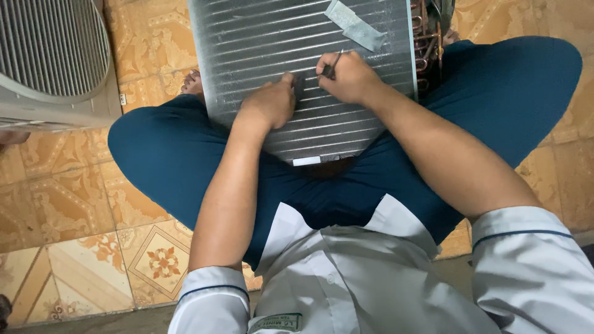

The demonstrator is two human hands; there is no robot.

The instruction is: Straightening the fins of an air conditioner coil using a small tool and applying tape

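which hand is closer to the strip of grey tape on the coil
Right. The right hand sits just below the grey tape; the left hand rests lower and further left on the finned coil.

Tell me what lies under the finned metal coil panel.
The finned coil panel rests on the person's crossed legs in dark blue trousers, above the patterned floor tiles. Bare toes peek out at its left edge. Anything else beneath is covered.

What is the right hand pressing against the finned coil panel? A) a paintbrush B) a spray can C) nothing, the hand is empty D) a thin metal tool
D: the right hand pinches a thin dark metal tool against the fins of the finned coil panel lying across the lap, while the left hand rests on the panel beside it.
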